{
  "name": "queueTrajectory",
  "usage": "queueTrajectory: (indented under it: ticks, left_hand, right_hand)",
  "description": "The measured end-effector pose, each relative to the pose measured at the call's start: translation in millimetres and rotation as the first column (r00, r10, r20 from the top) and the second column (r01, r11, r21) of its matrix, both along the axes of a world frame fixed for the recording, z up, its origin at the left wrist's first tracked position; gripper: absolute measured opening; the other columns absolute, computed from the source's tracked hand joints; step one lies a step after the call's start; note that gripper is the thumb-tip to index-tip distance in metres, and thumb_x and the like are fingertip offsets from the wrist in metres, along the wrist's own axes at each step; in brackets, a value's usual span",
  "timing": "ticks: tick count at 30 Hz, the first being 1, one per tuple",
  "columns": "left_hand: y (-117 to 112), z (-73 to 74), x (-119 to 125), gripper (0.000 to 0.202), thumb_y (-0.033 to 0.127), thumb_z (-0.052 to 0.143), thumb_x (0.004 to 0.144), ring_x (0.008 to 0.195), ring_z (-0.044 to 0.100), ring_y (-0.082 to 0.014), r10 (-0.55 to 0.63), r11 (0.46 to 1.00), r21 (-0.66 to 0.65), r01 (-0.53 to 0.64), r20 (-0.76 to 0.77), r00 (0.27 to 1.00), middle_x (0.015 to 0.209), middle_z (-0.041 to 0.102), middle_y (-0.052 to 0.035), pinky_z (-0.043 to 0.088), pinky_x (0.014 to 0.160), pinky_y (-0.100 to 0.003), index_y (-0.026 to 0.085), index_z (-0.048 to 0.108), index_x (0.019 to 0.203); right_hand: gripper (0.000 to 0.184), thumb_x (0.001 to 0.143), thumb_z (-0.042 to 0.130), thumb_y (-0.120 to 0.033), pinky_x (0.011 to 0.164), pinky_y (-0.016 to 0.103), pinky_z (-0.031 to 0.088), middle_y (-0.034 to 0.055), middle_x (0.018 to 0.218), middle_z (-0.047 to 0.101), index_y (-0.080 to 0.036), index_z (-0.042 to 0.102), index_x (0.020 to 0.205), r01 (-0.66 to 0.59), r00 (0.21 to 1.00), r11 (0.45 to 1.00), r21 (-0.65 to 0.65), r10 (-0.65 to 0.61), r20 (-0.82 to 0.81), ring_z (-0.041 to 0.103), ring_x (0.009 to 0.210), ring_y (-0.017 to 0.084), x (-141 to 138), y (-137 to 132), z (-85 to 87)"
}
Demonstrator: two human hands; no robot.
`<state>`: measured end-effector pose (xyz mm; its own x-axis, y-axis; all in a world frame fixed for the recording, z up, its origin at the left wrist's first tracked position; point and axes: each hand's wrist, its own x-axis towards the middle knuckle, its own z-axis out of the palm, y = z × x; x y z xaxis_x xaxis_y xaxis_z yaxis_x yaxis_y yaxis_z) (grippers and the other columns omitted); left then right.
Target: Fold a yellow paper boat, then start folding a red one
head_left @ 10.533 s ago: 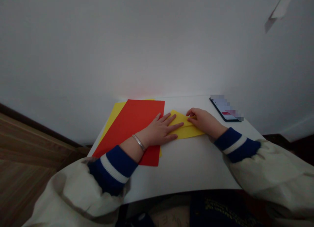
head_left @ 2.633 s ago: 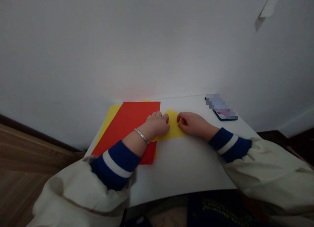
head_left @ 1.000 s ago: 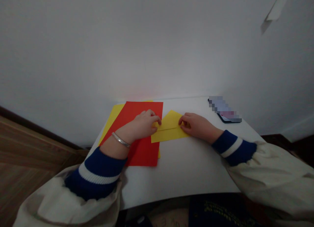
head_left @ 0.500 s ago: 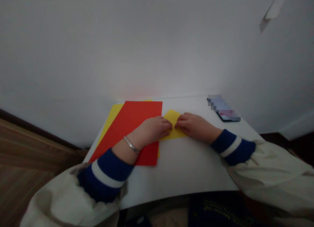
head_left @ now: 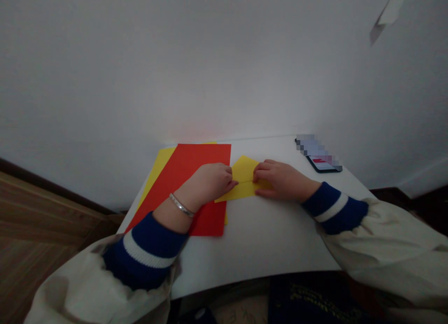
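A folded piece of yellow paper [head_left: 244, 188] lies between my hands, its pointed top facing the wall and a crease or flap edge running across its middle. My left hand [head_left: 214, 181] is closed at the paper's left side, thumb on the crease line, fingers curled. My right hand [head_left: 276, 179] grips the right side with bent fingertips above and the thumb nearer me. Under my left wrist is a red sheet [head_left: 206, 158], partly beneath the yellow piece's left corner. Another yellow sheet [head_left: 154, 172] shows from below the red one.
The white table [head_left: 266, 249] stands against a pale wall [head_left: 224, 72]. A phone [head_left: 324, 163] with a blurred screen lies at the table's back right. Wooden panelling [head_left: 42, 221] is at the left.
My left hand has slid left along the yellow paper, its fingers curling in. My right hand has moved slightly right, thumb now apart from the fingers. More of the crease shows.
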<state>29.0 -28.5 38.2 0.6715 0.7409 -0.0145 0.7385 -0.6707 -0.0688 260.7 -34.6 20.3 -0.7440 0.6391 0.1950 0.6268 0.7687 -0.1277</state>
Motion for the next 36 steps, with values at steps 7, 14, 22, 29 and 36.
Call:
queueTrajectory:
  ticks: [7,14,22,29,36]
  left_hand:
    - [-1.0,-1.2,0.6,0.037,0.036,0.04,0.093,0.075,0.062,-0.0209,0.089,0.993,0.084,-0.086,-0.032,0.996,0.084,0.067,-0.0106,0.041,0.06,-0.028,0.013,0.066,0.082]
    - [6.4,-18.3,2.3,0.03,0.033,0.049,0.091,0.104,0.056,-0.0242,-0.07,0.996,0.066,0.061,0.147,0.987,0.114,0.063,-0.0109,0.045,0.088,-0.034,0.014,0.06,0.112]
    - [12.5,-22.4,1.4,0.035,0.035,0.038,0.096,0.105,0.057,-0.0213,-0.049,0.998,-0.031,0.063,0.342,0.938,0.11,0.066,-0.0084,0.042,0.095,-0.035,0.016,0.065,0.106]
    - [18.7,-33.2,2.3,0.035,0.033,0.038,0.094,0.1,0.061,-0.0194,0.235,0.95,-0.313,-0.016,0.678,0.697,0.107,0.069,-0.0071,0.047,0.091,-0.034,0.016,0.068,0.101]
    - [25.0,-33.2,-8.5,0.044,0.009,0.036,0.076,0.102,0.061,-0.0177,0.413,0.883,-0.469,0.015,0.792,0.45,0.114,0.067,-0.0069,0.049,0.092,-0.035,0.014,0.063,0.11]
  right_hand:
    - [0.027,0.075,0.065,-0.028,0.09,0.039,0.044,0.0107,0.108,0.062,-0.017,0.065,0.1,0.008,0.999,0.995,-0.103,-0.013,-0.048,0.054,0.1,0.023,2.9,0.7,0.7]
    - [0.031,0.075,0.062,-0.021,0.092,0.041,0.043,0.011,0.11,0.063,-0.017,0.063,0.107,0.06,0.997,0.994,-0.09,-0.065,-0.048,0.054,0.102,0.024,-1.1,1.6,-2.7]
    - [0.026,0.085,0.048,-0.014,0.083,0.036,0.044,0.0106,0.106,0.067,-0.017,0.063,0.107,0.143,0.983,0.986,0.091,-0.152,0.099,0.059,0.096,0.023,-6.1,0.2,-1.7]
    - [0.018,0.081,0.051,-0.019,0.076,0.034,0.043,0.0091,0.093,0.07,-0.017,0.064,0.093,0.341,0.94,0.93,0.138,-0.333,-0.079,0.063,0.084,0.022,-2.3,-1.5,-1.5]
    - [0.016,0.081,0.05,-0.019,0.067,0.029,0.044,0.0054,0.086,0.068,-0.019,0.062,0.092,0.377,0.777,0.923,-0.075,-0.359,-0.518,0.06,0.075,0.017,-1.0,-5.1,-0.1]
